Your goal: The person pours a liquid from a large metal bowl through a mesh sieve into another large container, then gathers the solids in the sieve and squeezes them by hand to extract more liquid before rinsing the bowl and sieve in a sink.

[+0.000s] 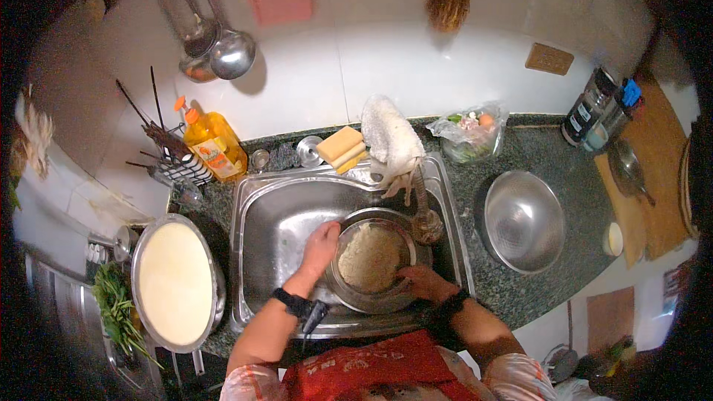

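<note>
A round metal bowl (370, 307) with pale, grain-like contents (370, 259), possibly rice, sits at the right side of the stainless steel sink (284, 239). My left hand (321, 248) grips the bowl's upper left rim. At its lower right rim is my right hand (426, 283), its fingers closed on the edge. Just above the bowl's right side hangs the end of a flexible faucet hose (426, 225). A white cloth (390, 133) drapes over the faucet behind the sink.
Left of the sink stands a large pot (177, 284) of pale yellow contents, near leafy greens (117, 306). An orange soap bottle (217, 145) and sponges (341, 147) line the back. On the right are a perforated metal bowl (525, 223) and a plastic bag (470, 131) of food.
</note>
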{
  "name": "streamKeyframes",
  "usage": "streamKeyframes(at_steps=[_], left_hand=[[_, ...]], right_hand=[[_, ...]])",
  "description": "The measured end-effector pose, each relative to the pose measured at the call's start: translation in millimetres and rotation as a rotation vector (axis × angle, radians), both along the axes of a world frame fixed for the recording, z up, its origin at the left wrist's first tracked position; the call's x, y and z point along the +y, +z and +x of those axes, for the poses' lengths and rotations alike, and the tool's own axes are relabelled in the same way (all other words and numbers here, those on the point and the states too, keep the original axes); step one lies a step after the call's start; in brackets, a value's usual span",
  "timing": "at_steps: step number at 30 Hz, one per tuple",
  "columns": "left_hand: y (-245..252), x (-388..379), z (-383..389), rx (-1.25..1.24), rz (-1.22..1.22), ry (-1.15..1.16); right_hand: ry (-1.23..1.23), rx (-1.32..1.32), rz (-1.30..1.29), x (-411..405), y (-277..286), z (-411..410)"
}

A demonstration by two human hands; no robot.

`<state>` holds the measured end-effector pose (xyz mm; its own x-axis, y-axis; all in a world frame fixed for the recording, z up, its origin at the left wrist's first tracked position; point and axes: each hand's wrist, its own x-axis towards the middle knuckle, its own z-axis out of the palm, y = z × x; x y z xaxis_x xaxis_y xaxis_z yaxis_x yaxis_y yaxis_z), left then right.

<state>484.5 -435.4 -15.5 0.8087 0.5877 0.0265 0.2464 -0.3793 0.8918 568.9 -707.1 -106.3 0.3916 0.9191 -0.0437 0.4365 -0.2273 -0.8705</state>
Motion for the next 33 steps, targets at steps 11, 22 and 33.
streamKeyframes(at_steps=[11, 22, 33], left_hand=[[29.8, -34.8, -36.0, -0.162, 0.318, -0.106], [39.9, -34.9, -51.7, -0.102, 0.261, -0.104], [37.0, -38.4, -61.4, -0.044, 0.176, -0.100]], right_hand=[[-0.419, 0.415, 0.075, 19.6, 72.6, -18.4], [-0.247, 0.091, 0.056, 23.3, 92.0, -4.2], [-0.259, -0.101, 0.040, 25.4, 97.9, 5.4]])
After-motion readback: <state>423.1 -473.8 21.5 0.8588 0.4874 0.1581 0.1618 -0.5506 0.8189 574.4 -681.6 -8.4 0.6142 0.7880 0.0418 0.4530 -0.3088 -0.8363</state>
